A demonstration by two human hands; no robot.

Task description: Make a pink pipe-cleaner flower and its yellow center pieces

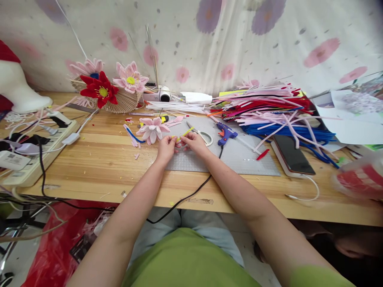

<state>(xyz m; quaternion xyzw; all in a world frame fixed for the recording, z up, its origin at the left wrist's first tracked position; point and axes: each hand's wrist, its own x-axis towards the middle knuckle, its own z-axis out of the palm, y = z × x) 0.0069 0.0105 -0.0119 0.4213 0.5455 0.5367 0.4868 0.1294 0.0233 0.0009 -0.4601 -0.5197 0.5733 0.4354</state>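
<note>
Between my two hands runs a short yellow pipe cleaner (188,132), pinched by the fingers of both. My left hand (166,149) is closed on its left part, just right of a pale pink pipe-cleaner flower (151,130) lying on the table. My right hand (194,143) grips the same strip, one end sticking up past the fingertips. Scissors (206,138) with pale handles lie right behind my right hand. A blue glue gun (226,133) rests farther right on the grey cutting mat (251,163).
Bundles of pink, red and blue pipe cleaners (269,107) are heaped at the back right. A phone (295,155) lies near the right side. Finished flowers (103,91) stand at the back left, near a power strip (38,155). A black cord (191,195) crosses the table's front edge.
</note>
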